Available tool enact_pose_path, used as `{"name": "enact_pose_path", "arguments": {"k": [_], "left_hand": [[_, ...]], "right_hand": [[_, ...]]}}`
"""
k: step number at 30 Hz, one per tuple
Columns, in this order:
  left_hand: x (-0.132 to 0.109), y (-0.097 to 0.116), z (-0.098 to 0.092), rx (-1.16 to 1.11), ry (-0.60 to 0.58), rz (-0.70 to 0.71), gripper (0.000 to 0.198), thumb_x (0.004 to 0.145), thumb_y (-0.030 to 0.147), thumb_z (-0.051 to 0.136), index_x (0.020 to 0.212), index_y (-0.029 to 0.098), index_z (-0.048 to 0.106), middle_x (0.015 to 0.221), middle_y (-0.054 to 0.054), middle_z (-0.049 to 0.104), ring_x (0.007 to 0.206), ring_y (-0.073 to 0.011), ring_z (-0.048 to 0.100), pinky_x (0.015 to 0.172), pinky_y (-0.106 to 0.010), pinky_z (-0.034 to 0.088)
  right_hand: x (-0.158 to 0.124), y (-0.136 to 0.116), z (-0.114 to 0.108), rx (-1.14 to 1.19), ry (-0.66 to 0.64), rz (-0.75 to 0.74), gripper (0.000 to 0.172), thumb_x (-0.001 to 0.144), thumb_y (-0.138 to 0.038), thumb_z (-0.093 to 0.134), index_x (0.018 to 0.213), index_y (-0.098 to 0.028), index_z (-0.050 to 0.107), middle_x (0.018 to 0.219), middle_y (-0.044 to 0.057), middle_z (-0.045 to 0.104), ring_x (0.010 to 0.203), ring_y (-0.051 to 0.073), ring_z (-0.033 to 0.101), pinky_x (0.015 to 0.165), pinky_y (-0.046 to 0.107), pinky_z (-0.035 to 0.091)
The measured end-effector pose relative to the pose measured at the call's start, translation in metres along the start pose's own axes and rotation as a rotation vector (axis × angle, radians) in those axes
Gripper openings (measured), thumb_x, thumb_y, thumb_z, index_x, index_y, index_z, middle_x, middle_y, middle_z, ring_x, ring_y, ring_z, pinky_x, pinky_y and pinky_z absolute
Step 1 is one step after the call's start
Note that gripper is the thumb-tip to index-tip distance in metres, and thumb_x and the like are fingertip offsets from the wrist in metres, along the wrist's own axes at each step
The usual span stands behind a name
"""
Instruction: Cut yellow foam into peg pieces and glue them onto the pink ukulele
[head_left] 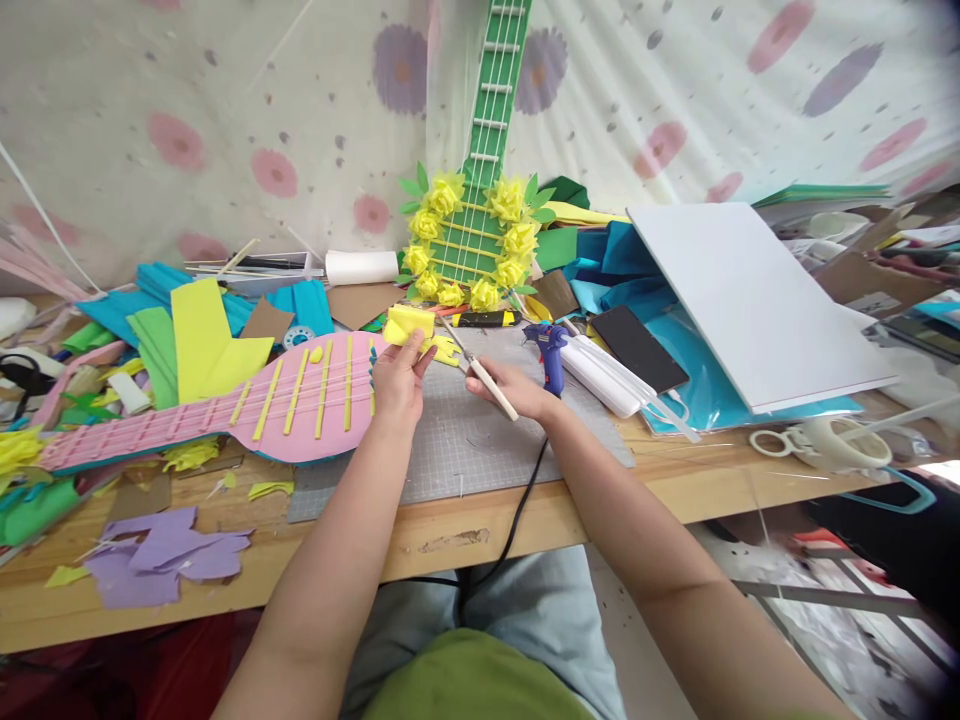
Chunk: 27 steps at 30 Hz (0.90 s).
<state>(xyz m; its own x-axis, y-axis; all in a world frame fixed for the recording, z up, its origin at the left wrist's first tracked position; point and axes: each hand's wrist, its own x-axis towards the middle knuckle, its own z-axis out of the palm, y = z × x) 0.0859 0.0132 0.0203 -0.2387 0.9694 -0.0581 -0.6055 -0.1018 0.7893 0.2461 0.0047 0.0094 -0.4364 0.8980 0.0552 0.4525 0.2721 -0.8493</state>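
Note:
My left hand pinches a folded piece of yellow crepe paper over the cutting mat. In my right hand are white-handled scissors, their blades pointing up and left beside the paper. Part of their grip is hidden by my fingers. Another cut yellow scrap shows between the hands. Left of my left hand lies a pink paper-covered lute shape with yellow strips across its body. Behind the hands a green guitar shape, edged with yellow paper roses, leans against the curtain.
A blue glue gun stands right of my right hand, its black cord crossing the grey cutting mat. A yellow-black utility knife lies behind. A white board leans at right; purple paper scraps lie front left.

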Motion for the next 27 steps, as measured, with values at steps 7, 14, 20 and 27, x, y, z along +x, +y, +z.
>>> {"name": "enact_pose_path", "arguments": {"k": [7,14,20,27], "left_hand": [[-0.0004,-0.0037,-0.0012,-0.015,-0.037,-0.022,0.016,0.060,0.017,0.069,0.075,0.015,0.063,0.087,-0.003,0.067,0.089,-0.0145,0.061,0.082,-0.029,0.050],[-0.0024,-0.0070,0.0006,0.023,-0.047,-0.029,0.019,0.057,0.019,0.071,0.074,0.014,0.064,0.086,-0.004,0.067,0.091,-0.0162,0.061,0.084,-0.032,0.049],[-0.0011,-0.0084,-0.0008,0.008,-0.058,-0.037,0.019,0.057,0.018,0.071,0.075,0.015,0.064,0.085,-0.003,0.067,0.090,-0.0154,0.061,0.086,-0.032,0.048],[-0.0009,-0.0089,-0.0010,-0.009,-0.064,-0.049,0.018,0.058,0.016,0.070,0.075,0.015,0.064,0.084,-0.003,0.067,0.084,-0.0131,0.061,0.085,-0.031,0.048]], "right_hand": [[0.0015,-0.0095,0.0048,-0.018,-0.077,-0.010,0.038,0.072,-0.057,0.051,0.078,-0.019,0.048,0.070,-0.001,0.049,0.064,0.013,0.044,0.059,0.026,0.034],[-0.0008,-0.0078,0.0032,0.020,-0.062,-0.009,0.038,0.073,-0.057,0.050,0.073,-0.019,0.046,0.061,-0.003,0.046,0.058,0.011,0.040,0.054,0.024,0.031],[-0.0009,-0.0064,0.0046,0.067,-0.053,0.011,0.039,0.072,-0.057,0.051,0.071,-0.019,0.045,0.058,-0.003,0.045,0.055,0.010,0.038,0.052,0.023,0.029],[-0.0009,-0.0051,0.0043,0.079,-0.059,0.024,0.039,0.072,-0.057,0.051,0.068,-0.020,0.042,0.056,-0.004,0.042,0.053,0.010,0.038,0.050,0.024,0.029]]}}
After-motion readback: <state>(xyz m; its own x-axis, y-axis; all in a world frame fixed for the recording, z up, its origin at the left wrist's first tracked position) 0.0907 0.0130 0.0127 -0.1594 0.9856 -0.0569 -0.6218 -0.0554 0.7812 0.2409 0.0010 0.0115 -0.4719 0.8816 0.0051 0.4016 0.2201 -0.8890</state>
